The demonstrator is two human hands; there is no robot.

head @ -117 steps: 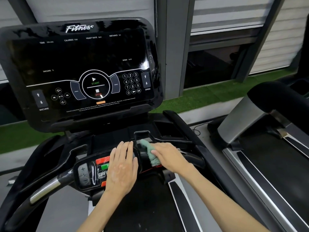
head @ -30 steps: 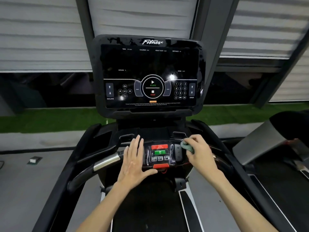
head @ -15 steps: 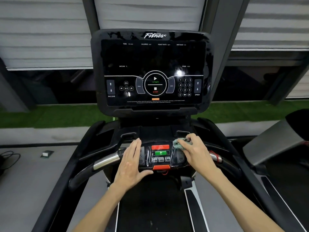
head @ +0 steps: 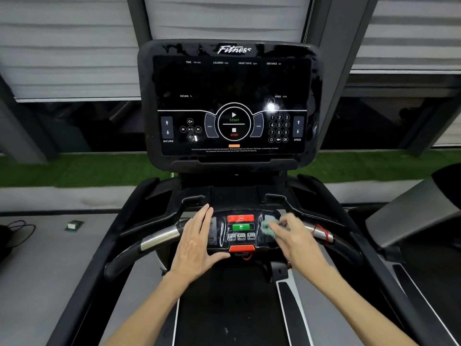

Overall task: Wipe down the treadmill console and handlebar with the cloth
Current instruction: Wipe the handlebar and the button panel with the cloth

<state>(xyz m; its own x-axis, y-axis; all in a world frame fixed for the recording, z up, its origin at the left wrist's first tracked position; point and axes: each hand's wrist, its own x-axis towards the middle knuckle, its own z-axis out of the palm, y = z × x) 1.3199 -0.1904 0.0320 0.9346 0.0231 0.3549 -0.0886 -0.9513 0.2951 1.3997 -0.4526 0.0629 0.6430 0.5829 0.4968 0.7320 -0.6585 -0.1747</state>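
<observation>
The black treadmill console [head: 228,71] stands upright ahead of me, its screen dark with white markings. Below it a small control panel [head: 240,232] with red, green and orange buttons sits at the middle of the handlebar [head: 159,237]. My left hand [head: 197,243] lies flat on the panel's left end, fingers together and thumb under its front edge. My right hand [head: 290,236] presses a small green cloth [head: 267,227] against the panel's right part; the hand is blurred and covers most of the cloth.
A red cord [head: 320,232] loops around the handlebar's right chrome grip. Cup-holder trays [head: 159,203] flank the console base. Another treadmill [head: 411,211] stands at the right. A small box [head: 74,225] and a cable [head: 17,232] lie on the grey floor at the left. Green turf runs behind.
My right hand has slid the cloth a little towards the panel's middle and down. The view has dropped slightly. My left hand stays flat on the panel's left end.
</observation>
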